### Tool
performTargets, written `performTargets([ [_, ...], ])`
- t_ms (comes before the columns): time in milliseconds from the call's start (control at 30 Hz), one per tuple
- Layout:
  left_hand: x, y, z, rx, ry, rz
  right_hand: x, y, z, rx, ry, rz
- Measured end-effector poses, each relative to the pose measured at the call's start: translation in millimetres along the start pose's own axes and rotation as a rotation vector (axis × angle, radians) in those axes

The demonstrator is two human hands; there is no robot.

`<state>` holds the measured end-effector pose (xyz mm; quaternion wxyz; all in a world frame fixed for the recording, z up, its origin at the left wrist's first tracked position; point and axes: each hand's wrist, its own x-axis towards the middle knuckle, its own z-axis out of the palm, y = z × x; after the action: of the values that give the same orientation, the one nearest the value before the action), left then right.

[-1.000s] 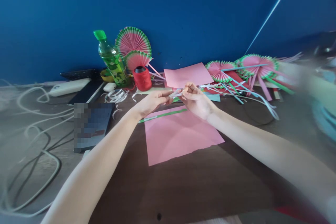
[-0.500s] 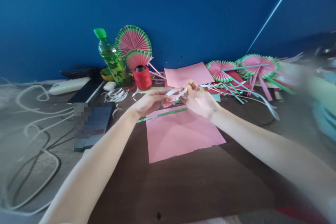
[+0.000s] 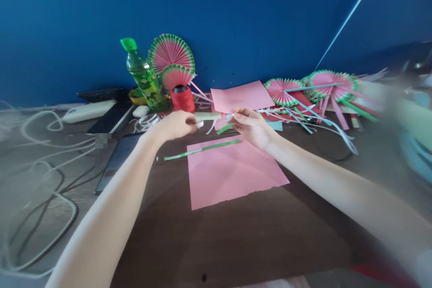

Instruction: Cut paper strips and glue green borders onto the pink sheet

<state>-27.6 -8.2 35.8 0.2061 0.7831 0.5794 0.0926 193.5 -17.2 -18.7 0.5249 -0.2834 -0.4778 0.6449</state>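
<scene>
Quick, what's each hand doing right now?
Left hand: closed, holding a small white piece.
Right hand: closed, pinching a small pale bit at the fingertips.

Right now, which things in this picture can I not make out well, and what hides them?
All in the head view:
White piece at the left hand: partly covered by the fingers.
Pale piece at the right hand: too small to name.
Dark-screened phone: partly behind the left forearm.
Light-blue item at right: blurred, cut off by the edge.
</scene>
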Motion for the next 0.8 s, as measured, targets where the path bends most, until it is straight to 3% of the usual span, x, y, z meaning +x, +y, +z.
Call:
performTargets([
  [67, 0, -2, 0.4, 0.06, -0.105, -0.051, 0, 2, 0, -0.005, -0.014, -0.001],
  [100, 0, -2, 1.0, 0.065, -0.099, -0.057, -1, 3, 1, -0.001, -0.024, -0.001],
  [200, 0, 1, 3.4, -0.015, 0.065, 0.014, -2, 6, 3, 0.001, -0.023, 0.012],
  [267, 0, 5, 5.7, -0.156, 0.111, 0.107, -3, 7, 3, -0.011, 0.001, 0.026],
  [367, -1, 13, 9.6, -0.367, -0.002, 0.212, -2, 9, 3, -0.028, 0.032, 0.029],
  [500, -3, 23, 12.9, -0.356, -0.091, 0.201, -2, 11, 0, -0.08, 0.041, 0.032],
  [600, -3, 25, 14.0, -0.308, -0.131, 0.206, -5, 9, 0, -0.216, 0.035, 0.003],
  [800, 0, 20, 16.9, -0.198, -0.234, 0.195, -12, 3, 6, -0.707, 0.047, -0.203],
])
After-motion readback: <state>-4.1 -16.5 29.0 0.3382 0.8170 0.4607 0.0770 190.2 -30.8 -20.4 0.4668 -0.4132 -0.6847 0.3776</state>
